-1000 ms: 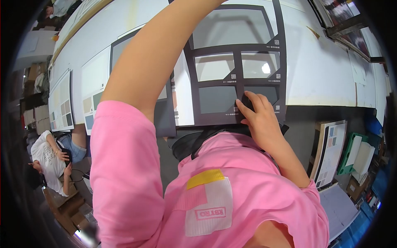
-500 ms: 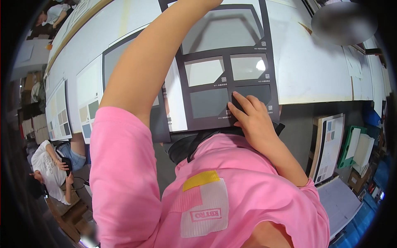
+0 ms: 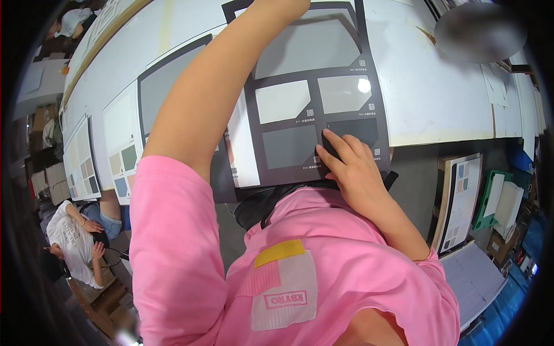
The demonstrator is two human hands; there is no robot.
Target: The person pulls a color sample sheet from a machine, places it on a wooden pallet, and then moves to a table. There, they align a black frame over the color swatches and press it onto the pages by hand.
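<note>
Right hand (image 3: pixel 353 166) — apparently pressing — swatch board (image 3: pixel 313 101)

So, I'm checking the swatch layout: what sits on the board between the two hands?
In the head view, between left hand and right hand: one large grey swatch, then two pale swatches.

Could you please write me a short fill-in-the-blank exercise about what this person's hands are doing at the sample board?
1. The right hand presses its fingers on the dark grey swatch in the bottom ____ corner of the black sample board.
2. The left arm, bare below a ____ sleeve, reaches over the board to its far edge.
3. The board lies on a ____ table.

Missing words: right; pink; white.
</note>
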